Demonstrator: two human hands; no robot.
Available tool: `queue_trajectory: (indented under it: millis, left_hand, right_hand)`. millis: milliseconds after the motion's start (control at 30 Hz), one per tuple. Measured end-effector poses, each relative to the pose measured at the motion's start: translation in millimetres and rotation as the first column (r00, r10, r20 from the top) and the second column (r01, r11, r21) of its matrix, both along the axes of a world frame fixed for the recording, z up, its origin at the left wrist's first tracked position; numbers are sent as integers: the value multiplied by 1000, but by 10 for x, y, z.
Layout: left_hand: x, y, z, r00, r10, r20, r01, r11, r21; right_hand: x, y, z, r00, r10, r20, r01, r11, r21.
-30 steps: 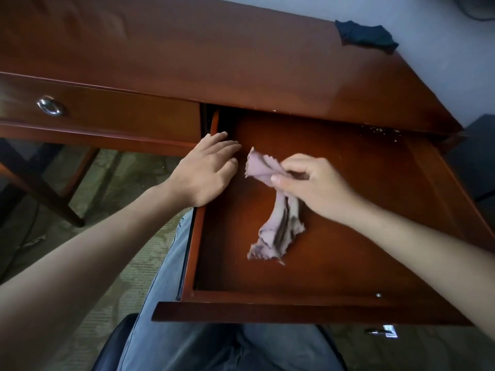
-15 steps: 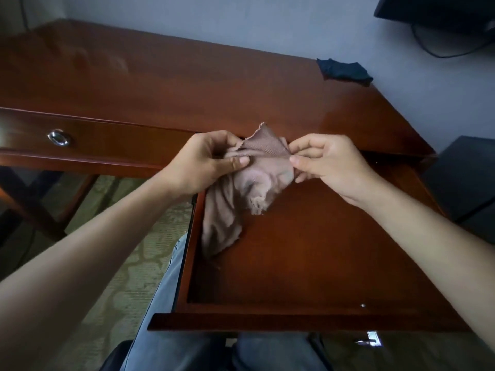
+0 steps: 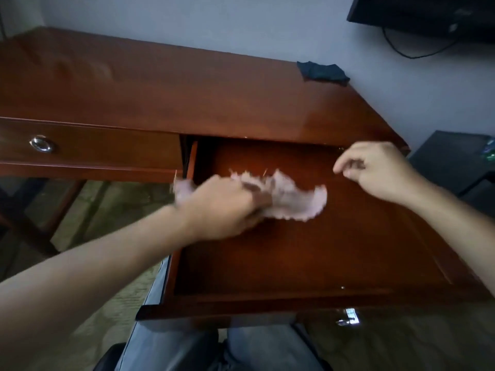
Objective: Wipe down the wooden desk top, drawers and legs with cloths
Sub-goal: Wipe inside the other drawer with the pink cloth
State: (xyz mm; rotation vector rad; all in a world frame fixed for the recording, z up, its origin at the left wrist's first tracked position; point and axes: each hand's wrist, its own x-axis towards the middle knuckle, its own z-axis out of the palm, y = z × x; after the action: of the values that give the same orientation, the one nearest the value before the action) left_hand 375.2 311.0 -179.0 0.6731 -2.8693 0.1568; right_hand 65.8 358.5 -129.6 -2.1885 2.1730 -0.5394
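Note:
The wooden desk (image 3: pixel 187 97) has its right drawer (image 3: pixel 321 250) pulled wide open below me. My left hand (image 3: pixel 222 204), blurred with motion, grips a pink cloth (image 3: pixel 292 202) over the back left part of the drawer's floor. The cloth spreads to the right of that hand. My right hand (image 3: pixel 375 170) hovers above the drawer's back right, fingers loosely curled and holding nothing. A dark blue cloth (image 3: pixel 322 72) lies on the desk top's far right corner.
The left drawer (image 3: pixel 107 148) is closed, with a round metal pull (image 3: pixel 41 143). A dark box (image 3: pixel 455 162) stands to the right of the desk. A screen (image 3: pixel 428 14) and cable hang on the wall. My knees are under the open drawer.
Both hands held the pink cloth stretched between them; now the right hand has let go and moved right, and the left hand carries the cloth down into the drawer.

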Motion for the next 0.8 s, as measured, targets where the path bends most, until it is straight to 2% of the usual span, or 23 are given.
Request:
queue_trajectory:
  millis: [67, 133, 167, 233, 267, 300, 333, 400, 433, 500, 567, 633, 667, 733, 800]
  left_hand:
    - [-49, 89, -279, 973, 19, 229, -16, 1000, -18]
    - [-60, 101, -407, 943, 29, 332, -56, 996, 73]
    - [-75, 120, -389, 945, 7, 326, -74, 979, 192]
    - [-101, 140, -359, 970, -57, 237, -63, 880, 471]
    - [-105, 139, -349, 981, -60, 186, -44, 862, 506]
    - [-97, 119, -341, 987, -27, 158, -49, 888, 458]
    - [-72, 85, -343, 986, 25, 167, -80, 940, 333]
    - [7, 31, -369, 942, 152, 299, -181, 981, 70]
    - [56, 30, -391, 918, 191, 347, -210, 977, 17]
    - [138, 34, -485, 922, 191, 337, -210, 977, 21]
    - [192, 30, -549, 941, 141, 307, -186, 975, 123]
    - [200, -4, -568, 975, 89, 204, -151, 939, 310]
    - [199, -26, -548, 988, 84, 129, -125, 929, 348]
    - [192, -113, -494, 995, 89, 44, -97, 965, 243]
    - [194, -250, -487, 990, 133, 55, -136, 989, 65]
  right_hand:
    - [-74, 104, -153, 993, -32, -117, 51, 986, 161]
    - [-13, 170, -242, 993, 0, -117, 21, 983, 180]
    - [64, 172, -285, 996, 34, -88, -21, 989, 149]
    - [313, 137, -406, 990, 142, -18, -141, 988, 62]
    - [463, 109, -498, 974, 224, 27, -226, 973, 56]
    - [608, 84, -616, 950, 303, 71, -308, 947, 87]
    - [750, 71, -745, 927, 365, 92, -375, 917, 139]
    - [911, 66, -1018, 886, 461, 45, -459, 861, 219]
    - [903, 70, -1141, 861, 508, 0, -496, 841, 216]
    - [731, 51, -1265, 825, 558, -90, -531, 820, 213]
    - [471, -51, -1268, 861, 492, -130, -460, 861, 215]
    - [327, -167, -1252, 916, 366, -163, -326, 918, 227]
    - [343, -223, -1259, 938, 289, -190, -241, 941, 239]
    - [525, -311, -1284, 983, 82, -164, -29, 954, 298]
    - [757, -427, -1341, 984, -116, -135, 157, 922, 355]
